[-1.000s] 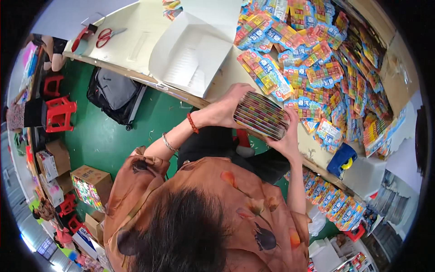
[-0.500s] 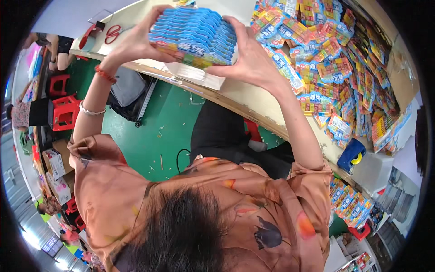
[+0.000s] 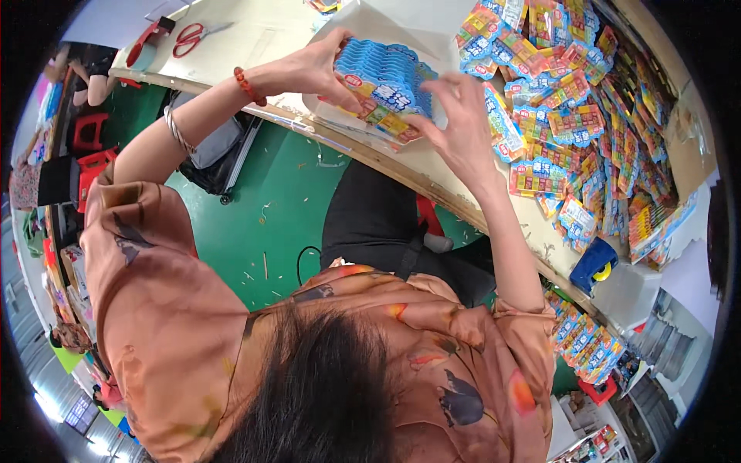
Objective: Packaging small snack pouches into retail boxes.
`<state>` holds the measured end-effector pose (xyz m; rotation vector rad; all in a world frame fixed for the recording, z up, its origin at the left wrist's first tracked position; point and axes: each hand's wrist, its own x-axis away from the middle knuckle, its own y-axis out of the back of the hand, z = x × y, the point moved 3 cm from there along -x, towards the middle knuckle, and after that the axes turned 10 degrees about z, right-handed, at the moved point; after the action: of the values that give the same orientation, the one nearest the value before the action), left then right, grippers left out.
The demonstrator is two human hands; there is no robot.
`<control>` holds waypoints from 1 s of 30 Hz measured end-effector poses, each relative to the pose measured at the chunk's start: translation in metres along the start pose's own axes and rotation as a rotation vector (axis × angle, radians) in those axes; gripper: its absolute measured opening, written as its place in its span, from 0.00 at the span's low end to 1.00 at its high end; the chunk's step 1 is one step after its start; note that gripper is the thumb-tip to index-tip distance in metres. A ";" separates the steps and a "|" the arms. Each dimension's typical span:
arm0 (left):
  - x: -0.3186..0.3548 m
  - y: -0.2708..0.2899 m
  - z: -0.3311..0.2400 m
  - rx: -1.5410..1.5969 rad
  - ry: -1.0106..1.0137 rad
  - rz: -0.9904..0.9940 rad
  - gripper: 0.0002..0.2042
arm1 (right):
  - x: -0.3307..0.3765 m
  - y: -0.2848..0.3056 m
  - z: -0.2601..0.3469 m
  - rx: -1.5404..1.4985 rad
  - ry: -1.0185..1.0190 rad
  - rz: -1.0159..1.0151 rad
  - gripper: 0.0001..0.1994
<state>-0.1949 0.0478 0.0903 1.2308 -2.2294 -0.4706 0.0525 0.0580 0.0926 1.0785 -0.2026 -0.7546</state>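
Note:
A row of flat blue-topped packets with scalloped edges and colourful lower parts stands closely stacked, mostly inside an open white box. My left hand grips the row's left end, with the thumb along the front. At the right end is my right hand, its thumb at the lower front corner and its curled fingertips by the far side. Some of its fingers are slightly blurred. The box's bottom is hidden by the packets.
Loose packets lie in a large heap on the table's right. Red scissors and a red-handled tool lie at left. A blue tape dispenser is near the right edge, above more packets. A dark bag is on the floor.
Both hands have moved right and away from me with the row of packets. The row has gone from above the table into the white box, which now shows around it.

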 end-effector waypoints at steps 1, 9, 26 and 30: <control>-0.001 -0.001 -0.002 0.004 0.001 0.002 0.48 | 0.002 -0.003 -0.002 -0.138 -0.029 0.030 0.20; 0.003 -0.002 0.012 -0.219 -0.105 0.099 0.59 | -0.009 -0.006 0.017 0.110 0.071 0.111 0.06; -0.017 -0.009 0.017 -0.721 -0.030 0.156 0.55 | -0.034 -0.029 0.042 0.488 0.081 0.475 0.06; -0.024 -0.007 0.004 -0.571 0.021 0.263 0.59 | -0.021 -0.033 0.038 0.416 0.240 0.333 0.07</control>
<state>-0.1824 0.0649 0.0763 0.6352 -1.9936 -0.8998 0.0030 0.0356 0.0868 1.4738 -0.3337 -0.2827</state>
